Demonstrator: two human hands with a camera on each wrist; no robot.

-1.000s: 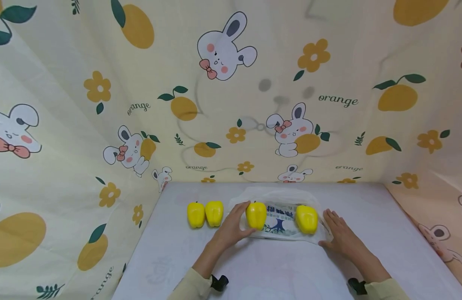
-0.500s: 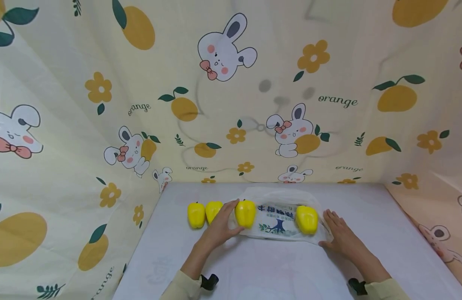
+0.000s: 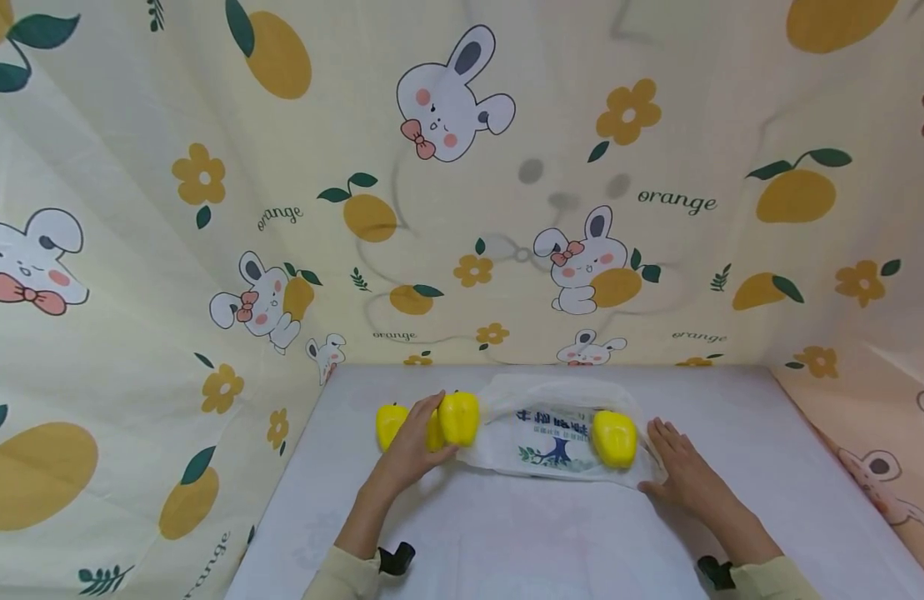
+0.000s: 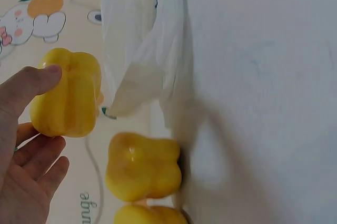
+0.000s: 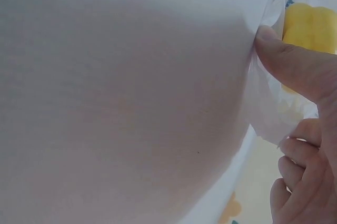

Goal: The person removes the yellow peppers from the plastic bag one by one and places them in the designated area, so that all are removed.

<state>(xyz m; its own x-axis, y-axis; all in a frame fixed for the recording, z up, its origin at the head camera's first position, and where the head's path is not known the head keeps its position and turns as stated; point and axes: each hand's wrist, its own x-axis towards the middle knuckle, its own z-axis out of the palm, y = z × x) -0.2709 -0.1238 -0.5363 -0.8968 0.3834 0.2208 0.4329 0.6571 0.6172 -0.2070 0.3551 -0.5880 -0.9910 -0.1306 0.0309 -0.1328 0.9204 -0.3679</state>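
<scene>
My left hand (image 3: 411, 446) grips a yellow bell pepper (image 3: 459, 419) between thumb and fingers. In the left wrist view this pepper (image 4: 68, 92) is raised off the table. Behind the hand are two more yellow peppers; one pepper (image 3: 389, 423) shows at the left, the other is mostly hidden. Beside them lies a flat white plastic bag (image 3: 506, 450) with blue print and a tree picture. Another yellow pepper (image 3: 614, 439) sits on its right part. My right hand (image 3: 686, 467) rests at the bag's right edge, fingers extended, with the thumb (image 5: 279, 50) pressing the edge.
A white-covered table (image 3: 566, 542) bears everything. A cream curtain (image 3: 462, 192) printed with rabbits and oranges rises behind it and along both sides. Black wrist cameras sit on both wrists, near the sleeves (image 3: 345, 575).
My left hand has carried the yellow bell pepper leftward from over the bag to beside the two other peppers. The right hand and the pepper on the bag have stayed put.
</scene>
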